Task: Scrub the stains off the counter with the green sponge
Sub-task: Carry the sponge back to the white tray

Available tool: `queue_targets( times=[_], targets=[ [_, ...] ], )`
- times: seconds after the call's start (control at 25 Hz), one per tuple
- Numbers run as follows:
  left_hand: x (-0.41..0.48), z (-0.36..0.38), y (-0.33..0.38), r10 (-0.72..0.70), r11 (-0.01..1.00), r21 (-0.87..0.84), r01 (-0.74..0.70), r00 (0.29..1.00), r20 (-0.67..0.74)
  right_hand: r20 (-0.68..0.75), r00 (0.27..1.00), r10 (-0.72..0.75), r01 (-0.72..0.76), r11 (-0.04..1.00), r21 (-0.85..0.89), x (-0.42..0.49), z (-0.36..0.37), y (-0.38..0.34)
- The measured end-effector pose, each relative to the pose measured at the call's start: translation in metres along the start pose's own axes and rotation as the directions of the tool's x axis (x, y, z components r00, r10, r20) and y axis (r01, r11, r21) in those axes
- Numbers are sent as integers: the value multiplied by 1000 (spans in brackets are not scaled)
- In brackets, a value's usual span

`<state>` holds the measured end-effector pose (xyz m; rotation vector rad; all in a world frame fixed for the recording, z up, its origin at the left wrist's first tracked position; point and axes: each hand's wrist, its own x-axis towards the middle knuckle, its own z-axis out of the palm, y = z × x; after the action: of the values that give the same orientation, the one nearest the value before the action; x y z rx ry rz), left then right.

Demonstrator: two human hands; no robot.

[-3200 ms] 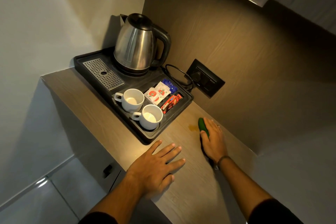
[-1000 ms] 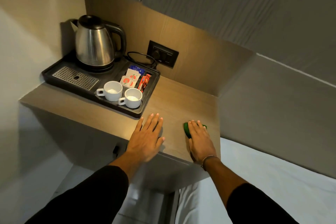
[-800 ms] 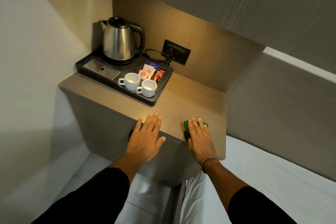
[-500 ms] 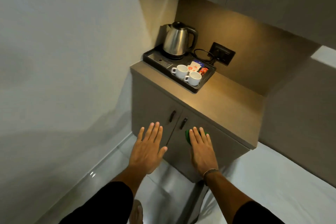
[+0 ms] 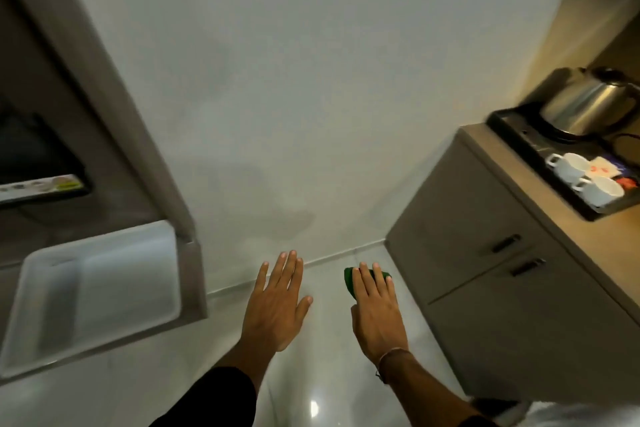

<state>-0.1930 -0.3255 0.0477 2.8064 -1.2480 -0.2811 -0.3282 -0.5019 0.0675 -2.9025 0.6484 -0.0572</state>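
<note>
The table (image 5: 568, 218) stands at the right edge of the view, its front edge running from near the wall down toward the lower right corner, with two cabinet doors (image 5: 491, 274) below it. A black tray (image 5: 588, 210) sits along the table's far end close to that front edge, carrying a steel kettle (image 5: 588, 104) at the wall corner, two white cups (image 5: 585, 177) and some sachets (image 5: 604, 168). Between the cabinet and a white tub (image 5: 93, 288) at the left lies a wide stretch of glossy floor (image 5: 329, 374) and bare wall.

Both hands hang over that floor, well apart from the table, palms down. The left hand (image 5: 277, 302) is flat and empty, fingers spread. The right hand (image 5: 375, 308) presses the green sponge (image 5: 351, 282) under its straight fingers, the sponge showing past the fingertips and at the thumb side.
</note>
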Motion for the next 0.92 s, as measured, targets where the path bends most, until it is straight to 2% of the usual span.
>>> queue_targets(
  times=[0.16,0.4,0.52,0.68,0.92],
  targets=[
    [-53,0,-106,-170,985,1,170,985,-14,35,981,-192,191,981,24,25,29,-120],
    [-103,-8,-255,-370,928,40,370,929,-5,17,927,-374,368,920,134,62,60,-296],
    [-112,-1,-307,-427,902,88,422,903,45,67,902,-427,412,897,160,86,86,-361],
    [-108,15,-347,-464,886,66,460,883,77,210,881,-424,405,905,127,120,128,-408],
    [-107,30,-363,-451,892,38,450,887,95,330,894,-303,301,952,57,132,168,-415]
  ],
)
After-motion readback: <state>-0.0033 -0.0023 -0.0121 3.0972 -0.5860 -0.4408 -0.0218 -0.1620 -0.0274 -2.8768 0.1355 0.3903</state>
